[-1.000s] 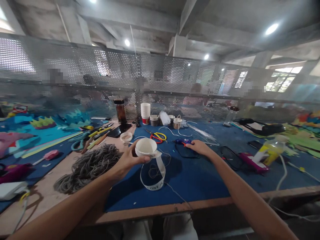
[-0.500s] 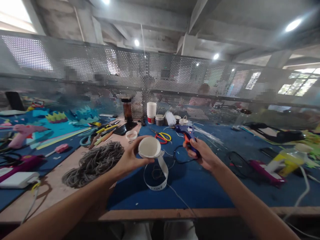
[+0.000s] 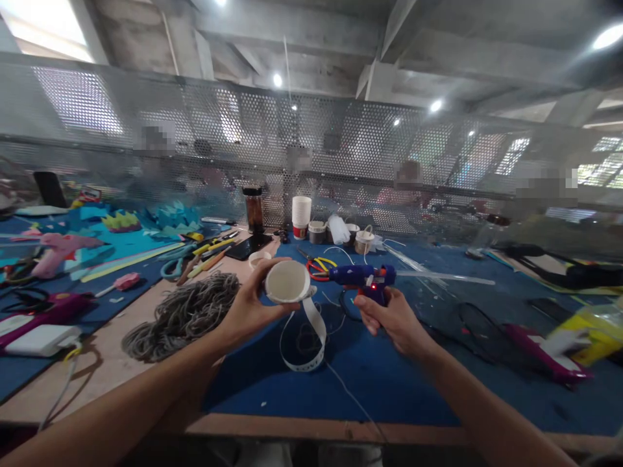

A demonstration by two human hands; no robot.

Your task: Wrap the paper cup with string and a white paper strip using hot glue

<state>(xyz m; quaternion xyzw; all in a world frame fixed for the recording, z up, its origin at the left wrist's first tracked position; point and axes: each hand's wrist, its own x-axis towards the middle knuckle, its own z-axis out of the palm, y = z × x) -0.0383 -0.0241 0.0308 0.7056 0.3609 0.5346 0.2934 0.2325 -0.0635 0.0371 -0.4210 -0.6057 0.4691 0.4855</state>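
A paper cup (image 3: 288, 282) is held above the table (image 3: 389, 389) by the left hand (image 3: 250, 306), a glue gun (image 3: 357, 275) by the right hand (image 3: 395, 319), and the hanging ribbon (image 3: 318, 324) might be smeared if the nozzle strays.

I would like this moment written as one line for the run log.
left hand: holds white cup | right hand: holds blue glue gun, red light lit | printed ribbon: loops below cup

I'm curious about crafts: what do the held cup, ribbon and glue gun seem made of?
Cup: probably matt paper, judging by its thin white wall. Ribbon: perhaps smooth fabric or paper, curving freely. Glue gun: likely slightly glossy plastic, with a moulded blue shell.
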